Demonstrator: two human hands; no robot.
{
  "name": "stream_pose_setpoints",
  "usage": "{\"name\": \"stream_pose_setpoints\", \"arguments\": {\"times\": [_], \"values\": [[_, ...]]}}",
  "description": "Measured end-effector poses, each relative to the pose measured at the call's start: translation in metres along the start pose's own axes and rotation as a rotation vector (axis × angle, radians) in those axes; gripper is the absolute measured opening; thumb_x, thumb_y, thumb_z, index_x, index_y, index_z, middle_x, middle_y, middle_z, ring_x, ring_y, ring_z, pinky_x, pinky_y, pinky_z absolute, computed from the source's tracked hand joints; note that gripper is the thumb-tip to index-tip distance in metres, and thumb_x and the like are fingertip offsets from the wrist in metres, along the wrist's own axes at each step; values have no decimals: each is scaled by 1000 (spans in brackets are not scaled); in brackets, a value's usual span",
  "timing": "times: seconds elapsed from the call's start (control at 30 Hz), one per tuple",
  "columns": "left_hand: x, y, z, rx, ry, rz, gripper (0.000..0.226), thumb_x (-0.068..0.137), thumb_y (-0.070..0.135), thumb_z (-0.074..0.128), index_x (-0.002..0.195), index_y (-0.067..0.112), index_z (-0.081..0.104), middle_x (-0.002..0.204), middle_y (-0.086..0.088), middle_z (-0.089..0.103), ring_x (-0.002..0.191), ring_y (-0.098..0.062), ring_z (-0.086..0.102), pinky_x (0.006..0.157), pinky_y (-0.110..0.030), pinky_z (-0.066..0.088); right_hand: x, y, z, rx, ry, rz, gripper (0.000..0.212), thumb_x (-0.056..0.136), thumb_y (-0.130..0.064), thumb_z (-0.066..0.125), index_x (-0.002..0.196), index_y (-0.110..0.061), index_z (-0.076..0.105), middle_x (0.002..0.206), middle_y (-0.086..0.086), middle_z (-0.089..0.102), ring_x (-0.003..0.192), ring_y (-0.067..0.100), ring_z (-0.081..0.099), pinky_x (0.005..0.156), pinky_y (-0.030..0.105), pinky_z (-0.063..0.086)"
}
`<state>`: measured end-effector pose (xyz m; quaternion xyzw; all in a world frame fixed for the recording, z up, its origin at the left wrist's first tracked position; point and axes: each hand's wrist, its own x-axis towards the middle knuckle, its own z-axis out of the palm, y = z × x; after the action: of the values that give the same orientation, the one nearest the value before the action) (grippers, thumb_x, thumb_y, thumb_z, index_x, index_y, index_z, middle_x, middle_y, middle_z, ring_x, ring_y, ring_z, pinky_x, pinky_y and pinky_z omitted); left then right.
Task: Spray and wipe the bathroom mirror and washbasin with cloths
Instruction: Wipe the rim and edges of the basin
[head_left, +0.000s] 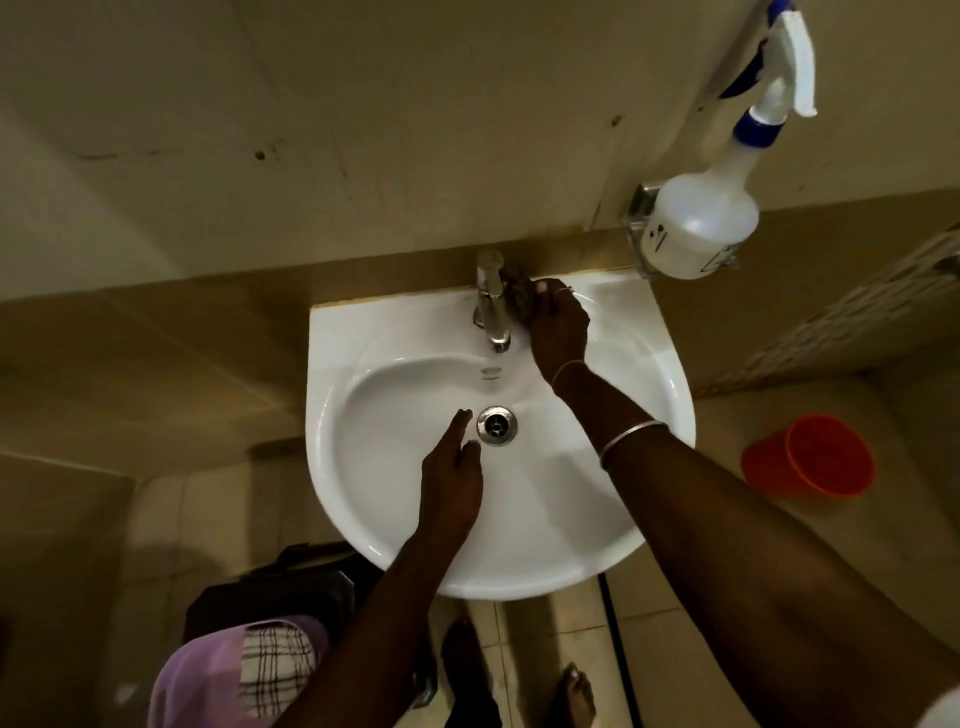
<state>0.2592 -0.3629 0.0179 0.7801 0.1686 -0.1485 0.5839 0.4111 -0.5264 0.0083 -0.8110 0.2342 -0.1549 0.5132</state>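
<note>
A cloth (519, 292) is gripped against the tap (488, 299) by the right hand (558, 332) for scrubbing; the left hand (452, 483) is held below it, fingers straight and together.

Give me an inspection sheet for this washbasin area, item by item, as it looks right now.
Surface: white washbasin, bowl looks clean; chrome tap at the back.
Job's things: dark cloth beside the tap; spray bottle in a wall holder, right; purple and checked cloths lower left.
Clutter: orange bucket on the floor.
Hands: right hand grips the dark cloth; left hand open over the bowl near the drain.
Cables: black hose or cable under the basin, cannot tell which.
Surroundings: beige tiled walls; bare feet below.
</note>
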Motion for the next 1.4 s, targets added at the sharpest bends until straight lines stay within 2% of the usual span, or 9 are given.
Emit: {"name": "stream_pose_setpoints", "arguments": {"times": [0.13, 0.23, 0.43, 0.6, 0.7, 0.83, 1.0, 1.2, 1.4], "values": [[-3, 2, 0, 13, -24, 31, 47, 104, 3, 50, 149, 19, 54, 152, -2, 54, 142, -18, 48, 117, -26, 34, -8, 12, 6, -339, -143, -227, 38, 102, -44, 37, 119, -25, 66, 119, 0, 68, 112, 24, 60, 101, 43, 48], [-7, 1, -3, 10, -49, 4, 48, 105, 6, 48, 150, 22, 53, 153, -2, 52, 143, -18, 46, 122, -35, 33, -18, 36, -2, -661, -270, -497, 68, 95, -51, 49, 155, -19, 39, 157, 8, 43, 147, 33, 33, 121, 52, 23], [-9, -8, -20, -12, -29, -17, 48, 106, 9, 45, 151, 25, 51, 154, 0, 51, 143, -18, 45, 121, -33, 33, -86, 25, 30, -334, -6, -275, 64, 100, -10, 56, 157, -20, 29, 165, 3, 12, 154, 46, 13, 120, 67, 24], [-10, -10, -36, -41, 100, 13, 45, 108, 8, 42, 151, 19, 51, 152, -1, 53, 139, -17, 48, 115, -28, 35, -121, 6, 67, -476, -146, -309, 37, 91, 0, 57, 126, -1, 68, 151, 23, 48, 144, 53, 33, 121, 60, 24], [-9, -8, -45, -68, 210, 8, 43, 108, 9, 42, 149, 19, 53, 147, -2, 57, 133, -16, 52, 112, -28, 39, -131, 7, 86, -513, -301, -614, 25, 79, 3, 66, 102, 1, 76, 146, 24, 55, 132, 57, 48, 108, 65, 43], [-10, -6, -55, -127, 277, -10, 41, 107, 8, 43, 144, 18, 58, 128, 7, 61, 115, -8, 56, 100, -25, 40, -110, 6, 84, -595, -430, -855, 52, 91, 0, 57, 143, -7, 57, 156, 18, 45, 147, 46, 35, 124, 53, 21], [-13, -6, -58, -169, 283, -39, 39, 107, 8, 44, 141, 19, 60, 126, 9, 59, 112, -7, 55, 98, -23, 39, -86, 14, 47, -752, -463, -823, 59, 99, -11, 25, 157, -12, 37, 161, 20, 37, 151, 41, 30, 122, 55, 29], [-16, -9, -53, -151, 253, -45, 41, 106, 6, 44, 142, 18, 60, 146, 0, 57, 133, -16, 52, 106, -23, 37, -73, 55, -1, -1046, -582, -1270, 57, 84, -5, 54, 141, -11, 59, 155, 16, 48, 145, 47, 39, 112, 67, 38], [-16, -9, -48, -118, 206, -53, 42, 106, 9, 44, 145, 18, 57, 147, 0, 56, 118, -4, 53, 102, -20, 35, -45, 57, 0, -1364, -653, -1553, 83, 85, -14, 75, 157, -14, 35, 164, 12, 33, 154, 32, 26, 125, 50, 11]]}}
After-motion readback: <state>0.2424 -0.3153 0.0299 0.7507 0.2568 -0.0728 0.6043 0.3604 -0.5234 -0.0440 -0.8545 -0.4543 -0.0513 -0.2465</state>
